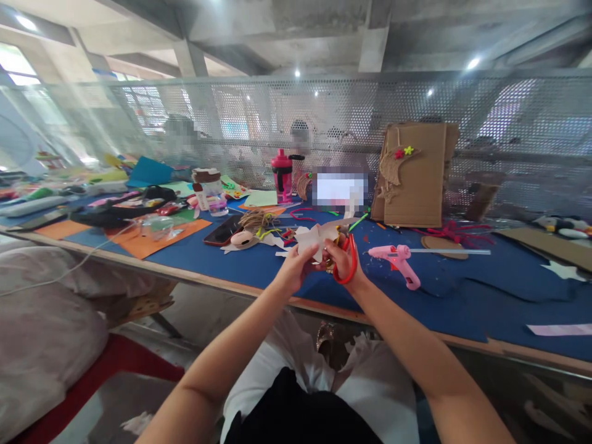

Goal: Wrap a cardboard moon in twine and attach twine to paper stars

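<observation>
Right now your left grip (292,270) is closed, pinching a pale, jagged paper cut-out (312,240) above the blue-covered surface (467,290). Your right grip (343,259) wraps red-looped scissors (352,265) against the cut-out's edge. Just beyond lies a pink plastic glue gun (395,264), a long, translucent glue stick (448,251) in it. Farther back, a brown corrugated cardboard panel (414,179) stands upright.

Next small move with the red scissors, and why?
Probably one short snip into the white sheet with the red-handled scissors: the right hand has its fingers in the handles, the blades appear to sit at the sheet's edge, and the left hand holds it steady.
</observation>
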Available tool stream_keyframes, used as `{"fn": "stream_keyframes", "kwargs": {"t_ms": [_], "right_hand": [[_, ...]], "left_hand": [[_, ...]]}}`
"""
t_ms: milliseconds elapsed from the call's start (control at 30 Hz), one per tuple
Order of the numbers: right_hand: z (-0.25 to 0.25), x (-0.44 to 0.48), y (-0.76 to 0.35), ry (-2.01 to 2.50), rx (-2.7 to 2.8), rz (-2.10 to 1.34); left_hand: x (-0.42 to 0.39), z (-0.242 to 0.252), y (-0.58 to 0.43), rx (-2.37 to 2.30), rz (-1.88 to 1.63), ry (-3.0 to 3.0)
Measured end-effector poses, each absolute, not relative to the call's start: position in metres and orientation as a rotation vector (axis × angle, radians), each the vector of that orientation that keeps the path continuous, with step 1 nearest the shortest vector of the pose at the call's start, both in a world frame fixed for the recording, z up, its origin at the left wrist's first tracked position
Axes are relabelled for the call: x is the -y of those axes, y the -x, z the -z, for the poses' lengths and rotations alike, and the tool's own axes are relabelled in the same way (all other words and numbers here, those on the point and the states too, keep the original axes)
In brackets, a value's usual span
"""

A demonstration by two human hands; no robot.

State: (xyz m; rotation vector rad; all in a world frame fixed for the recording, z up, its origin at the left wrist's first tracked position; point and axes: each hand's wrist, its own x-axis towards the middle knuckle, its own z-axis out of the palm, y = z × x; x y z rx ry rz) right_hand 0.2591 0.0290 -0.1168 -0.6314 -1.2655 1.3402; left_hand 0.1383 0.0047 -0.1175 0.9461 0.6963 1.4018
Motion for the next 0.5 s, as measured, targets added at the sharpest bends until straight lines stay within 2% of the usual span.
{"fn": "stream_keyframes", "kwargs": {"t_ms": [200, 500], "right_hand": [[0.120, -0.029, -0.257, 0.630, 1.295, -1.226], [0.123, -0.032, -0.255, 0.665, 1.321, -1.195]], "left_hand": [[-0.008, 0.124, -0.165, -0.851, -1.705, -1.052], [-0.006, 0.122, -0.166, -0.885, -1.801, -1.039]]}}
